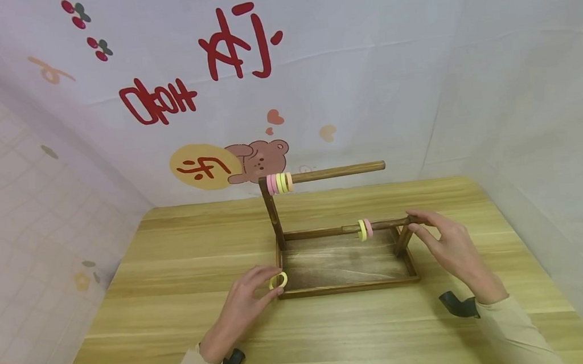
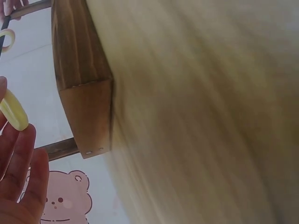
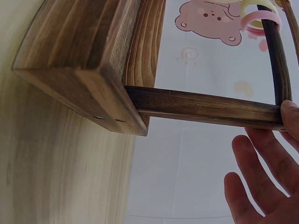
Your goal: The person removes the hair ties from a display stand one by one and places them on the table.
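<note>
My left hand (image 1: 246,295) pinches a yellow ring (image 2: 16,113) between thumb and fingertips, at the front left corner of a dark wooden rack (image 1: 351,287). My right hand (image 1: 449,245) grips the free end of the rack's lower rod (image 1: 321,233) where it meets the short right post (image 3: 201,105), thumb on one side and fingers on the other. On that rod hang a yellow ring (image 1: 361,231) and a pink ring (image 1: 369,228). Several pink, yellow and orange rings (image 1: 279,183) sit together at the left end of the upper rod (image 1: 342,171), by the tall left post (image 1: 272,212).
The rack's shallow tray base stands on a light wood-grain table (image 1: 189,247). Behind it hangs a pale cloth (image 1: 366,84) printed with a bear (image 1: 264,161) and red characters. Dark straps (image 1: 457,305) show at both wrists, beside cream sleeves.
</note>
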`<state>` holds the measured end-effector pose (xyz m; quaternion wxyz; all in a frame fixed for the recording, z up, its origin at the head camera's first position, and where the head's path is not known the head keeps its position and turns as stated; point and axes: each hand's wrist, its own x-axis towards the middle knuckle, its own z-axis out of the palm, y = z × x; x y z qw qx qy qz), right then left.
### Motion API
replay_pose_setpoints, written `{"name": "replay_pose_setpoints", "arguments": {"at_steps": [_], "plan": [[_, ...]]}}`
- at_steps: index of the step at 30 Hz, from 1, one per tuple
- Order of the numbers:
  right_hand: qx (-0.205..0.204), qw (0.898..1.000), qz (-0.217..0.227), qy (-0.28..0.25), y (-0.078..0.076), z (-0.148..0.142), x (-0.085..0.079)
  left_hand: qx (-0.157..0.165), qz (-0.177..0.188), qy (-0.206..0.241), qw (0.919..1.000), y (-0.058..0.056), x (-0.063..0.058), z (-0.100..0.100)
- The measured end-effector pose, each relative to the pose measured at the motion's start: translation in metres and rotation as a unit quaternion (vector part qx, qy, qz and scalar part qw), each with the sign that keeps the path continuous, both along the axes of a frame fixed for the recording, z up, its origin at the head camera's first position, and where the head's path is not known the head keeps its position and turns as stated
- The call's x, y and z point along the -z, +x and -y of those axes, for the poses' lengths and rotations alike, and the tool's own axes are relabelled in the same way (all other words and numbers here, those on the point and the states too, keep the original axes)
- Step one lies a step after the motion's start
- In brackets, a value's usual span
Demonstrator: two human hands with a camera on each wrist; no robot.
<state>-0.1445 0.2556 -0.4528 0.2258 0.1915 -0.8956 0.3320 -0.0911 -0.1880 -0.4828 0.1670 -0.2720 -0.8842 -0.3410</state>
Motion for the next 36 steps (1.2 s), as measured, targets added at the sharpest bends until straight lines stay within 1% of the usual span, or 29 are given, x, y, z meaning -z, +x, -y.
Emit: {"name": "replay_pose_setpoints", "arguments": {"at_steps": [5,13,18,23,26,32,36], "plan": [[0.0,1.0,0.004,0.001,-0.001,-0.001,0.0,0.009,-0.012,-0.01,0.9998,0.007,0.004,0.005],[-0.005,1.0,0.016,-0.001,0.0,-0.002,-0.002,0.013,0.005,-0.006,0.9999,0.015,0.01,0.009],[-0.006,1.0,0.016,-0.001,-0.001,-0.002,-0.002,0.022,0.027,-0.005,0.9994,0.02,0.015,0.012],[-0.004,1.0,0.012,0.002,-0.001,-0.003,-0.001,0.029,0.031,-0.017,0.999,0.024,0.019,0.015],[-0.003,1.0,0.013,0.002,-0.001,-0.003,-0.002,0.03,0.044,-0.023,0.9983,0.026,0.02,0.017],[-0.002,1.0,0.015,0.001,-0.001,-0.003,-0.003,0.021,0.084,-0.054,0.9948,0.028,0.019,0.022],[-0.001,1.0,0.011,0.006,-0.001,-0.002,-0.003,0.021,0.09,-0.076,0.9929,0.031,0.018,0.026]]}}
